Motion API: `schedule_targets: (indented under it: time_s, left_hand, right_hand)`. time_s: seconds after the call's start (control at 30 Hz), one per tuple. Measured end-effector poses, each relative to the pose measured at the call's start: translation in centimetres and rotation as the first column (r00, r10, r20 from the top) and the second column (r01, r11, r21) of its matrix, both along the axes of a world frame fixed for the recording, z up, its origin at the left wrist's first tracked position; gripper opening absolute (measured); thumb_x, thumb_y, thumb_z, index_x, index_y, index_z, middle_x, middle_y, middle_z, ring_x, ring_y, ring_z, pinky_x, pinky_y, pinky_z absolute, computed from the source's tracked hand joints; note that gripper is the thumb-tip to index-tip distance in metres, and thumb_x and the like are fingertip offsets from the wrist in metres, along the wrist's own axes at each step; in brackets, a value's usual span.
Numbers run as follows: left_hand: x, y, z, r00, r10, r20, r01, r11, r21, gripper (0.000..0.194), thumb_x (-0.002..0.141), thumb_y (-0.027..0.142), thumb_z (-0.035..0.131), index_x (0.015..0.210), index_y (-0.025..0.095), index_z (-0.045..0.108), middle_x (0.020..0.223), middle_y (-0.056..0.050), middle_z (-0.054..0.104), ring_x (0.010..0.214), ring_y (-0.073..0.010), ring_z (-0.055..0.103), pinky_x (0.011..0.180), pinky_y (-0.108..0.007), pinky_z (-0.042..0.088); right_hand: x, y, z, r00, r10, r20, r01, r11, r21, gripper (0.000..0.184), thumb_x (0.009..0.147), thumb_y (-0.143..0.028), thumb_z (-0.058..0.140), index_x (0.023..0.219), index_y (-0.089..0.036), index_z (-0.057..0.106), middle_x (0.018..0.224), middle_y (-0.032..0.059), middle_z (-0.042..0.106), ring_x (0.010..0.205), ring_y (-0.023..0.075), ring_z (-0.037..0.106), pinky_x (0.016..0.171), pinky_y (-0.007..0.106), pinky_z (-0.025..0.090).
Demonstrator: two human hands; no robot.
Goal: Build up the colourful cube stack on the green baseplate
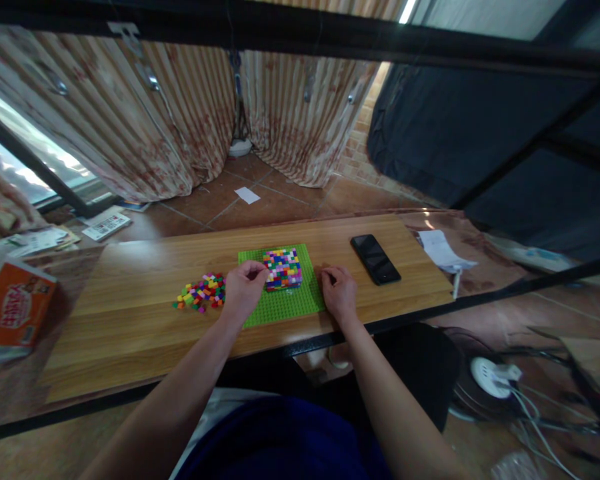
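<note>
A green studded baseplate [275, 311] lies on the wooden table. On it stands a low block of small multicoloured toy bricks [283, 268], its top a mix of many colours. My left hand [245, 288] reaches over the plate's left side, thumb and forefinger pinched at the block's left edge; whatever is between the fingertips is too small to make out. Beside the plate's right edge rests my right hand [340, 293], fingers curled closed, with nothing visible in them. A pile of loose toy bricks [203, 292] spreads left of my left hand, partly hidden by it.
A black phone [376, 259] lies on the table [140, 307] right of my right hand. Papers [443, 250] lie beyond the table's right end. An orange printed box [15, 303] is at the far left. A dark metal bar runs along the table's near edge.
</note>
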State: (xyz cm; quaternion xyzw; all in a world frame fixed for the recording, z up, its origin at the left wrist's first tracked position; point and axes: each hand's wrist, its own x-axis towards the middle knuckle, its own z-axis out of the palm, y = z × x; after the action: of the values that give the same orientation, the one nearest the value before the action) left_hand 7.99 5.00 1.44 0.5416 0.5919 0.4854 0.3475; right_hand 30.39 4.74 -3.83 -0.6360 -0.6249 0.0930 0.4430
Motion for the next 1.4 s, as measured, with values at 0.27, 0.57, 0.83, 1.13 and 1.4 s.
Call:
schedule_targets:
  time_s: [0.27,0.57,0.83,1.13,1.4]
  left_hand:
    - [0.2,0.0,0.1,1.000,-0.004,-0.002,0.004,1.000,0.001,0.011,0.068,0.029,0.063,0.069,0.018,0.065,0.063,0.001,0.066,0.060,-0.0136,0.059,0.060,-0.025,0.047]
    - [-6.0,-2.4,-0.1,0.991,0.068,-0.118,-0.063,0.997,0.042,0.021,0.074,0.038,0.060,0.079,0.019,0.066,0.072,-0.002,0.067,0.064,-0.0144,0.059,0.062,-0.025,0.048]
    - [-12.0,-7.0,-1.1,0.870,0.113,-0.479,-0.131,0.991,-0.003,0.026,0.078,0.041,0.054,0.086,0.020,0.065,0.087,-0.005,0.071,0.078,-0.0201,0.066,0.074,-0.031,0.053]
    - [-11.3,-6.9,-1.3,0.670,0.082,-0.738,-0.031,0.996,0.082,0.028,0.088,0.034,0.045,0.096,0.022,0.069,0.100,-0.007,0.068,0.087,-0.0213,0.066,0.078,-0.032,0.053]
    - [-10.9,-6.0,-1.6,0.576,0.045,-0.816,0.063,0.993,0.100,0.028,0.089,0.028,0.044,0.097,0.021,0.069,0.105,-0.009,0.068,0.098,-0.0242,0.063,0.089,-0.037,0.051]
  right_hand:
    - [0.0,0.1,-0.1,1.000,-0.005,-0.003,0.005,1.000,0.005,0.023,0.087,-0.024,0.050,0.080,-0.017,0.071,0.084,0.0088,0.068,0.083,0.0220,0.061,0.079,0.035,0.048]
    - [0.0,0.0,0.0,1.000,0.000,-0.006,0.000,1.000,-0.002,0.023,0.087,-0.023,0.050,0.080,-0.017,0.072,0.084,0.0088,0.068,0.083,0.0218,0.061,0.078,0.034,0.048]
    - [0.1,-0.1,0.0,1.000,0.012,-0.013,-0.012,1.000,0.000,0.024,0.087,-0.023,0.051,0.081,-0.016,0.072,0.085,0.0094,0.068,0.083,0.0218,0.061,0.078,0.035,0.047]
    - [0.1,-0.1,-0.1,1.000,0.005,0.004,-0.005,1.000,0.001,0.024,0.087,-0.024,0.051,0.082,-0.016,0.072,0.086,0.0100,0.069,0.085,0.0226,0.062,0.079,0.035,0.048]
    - [0.1,-0.1,-0.1,1.000,0.003,0.011,-0.003,1.000,0.007,0.023,0.087,-0.024,0.051,0.082,-0.015,0.072,0.085,0.0101,0.069,0.085,0.0228,0.062,0.079,0.036,0.048]
